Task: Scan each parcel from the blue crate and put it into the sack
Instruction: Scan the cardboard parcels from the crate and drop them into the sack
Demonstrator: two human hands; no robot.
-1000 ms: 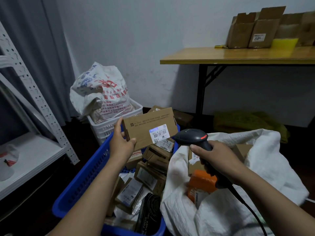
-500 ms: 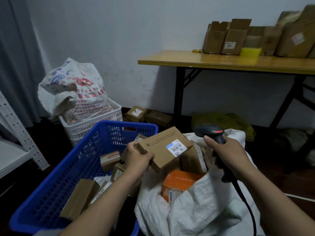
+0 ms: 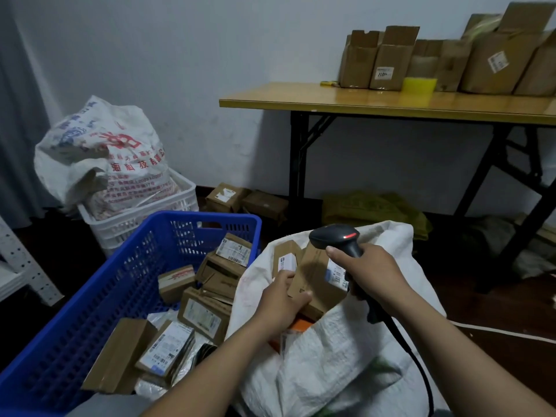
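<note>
A blue crate (image 3: 99, 299) on the left holds several cardboard parcels (image 3: 207, 314) with white labels. To its right lies an open white woven sack (image 3: 325, 356) with parcels inside, among them an orange one. My left hand (image 3: 279, 299) reaches into the sack's mouth and grips a brown cardboard parcel (image 3: 319, 275) by its near edge; the parcel lies tilted among the others. My right hand (image 3: 370, 269) holds a black barcode scanner (image 3: 337, 237) by the handle above the sack, its red light lit and its cable trailing down to the right.
A white crate (image 3: 141, 215) with a printed white bag (image 3: 102, 158) stands behind the blue crate. A wooden folding table (image 3: 391, 103) at the back right carries several cardboard boxes. Loose boxes (image 3: 240, 200) and yellow sacks (image 3: 373, 206) lie on the floor beneath it. White shelving stands at far left.
My left hand has carried the brown parcel from in front of the scanner over the crate rightward and down into the sack. The scanner has stayed over the sack.
</note>
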